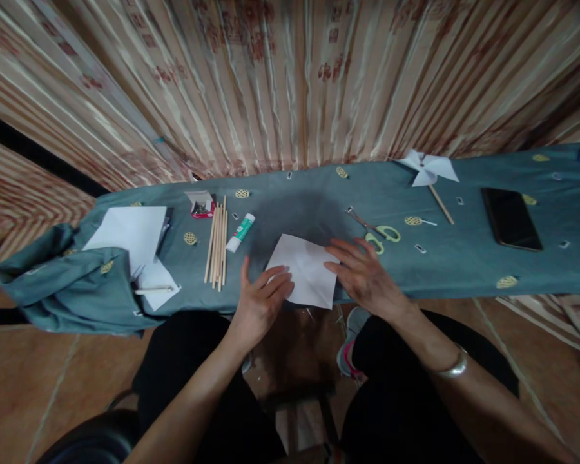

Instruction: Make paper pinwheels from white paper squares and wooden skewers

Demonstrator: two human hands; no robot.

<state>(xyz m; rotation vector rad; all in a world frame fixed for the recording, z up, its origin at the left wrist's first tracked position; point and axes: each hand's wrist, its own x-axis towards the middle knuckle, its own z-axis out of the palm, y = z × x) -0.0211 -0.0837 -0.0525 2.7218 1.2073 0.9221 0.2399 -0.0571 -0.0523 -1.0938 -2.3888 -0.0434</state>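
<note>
A white sheet of paper (308,267) with faint crease lines lies at the front edge of the cloth-covered table. My left hand (261,299) rests on its left side, fingers stretched out and thumb apart. On the right side of the sheet lies my right hand (362,274), fingers spread, their tips touching the paper. Just beyond the right hand are scissors (374,233) with light green handles. A glue stick (240,232) with a green label lies past the left hand, beside a bundle of thin wooden sticks (216,248).
A small red box of pins (202,205) stands open behind the sticks. White papers (130,232) are stacked at the left near bunched cloth (67,277). To the right lie a paper pinwheel (428,169) on a stick and a black phone (511,218). A striped curtain (290,84) hangs behind the table.
</note>
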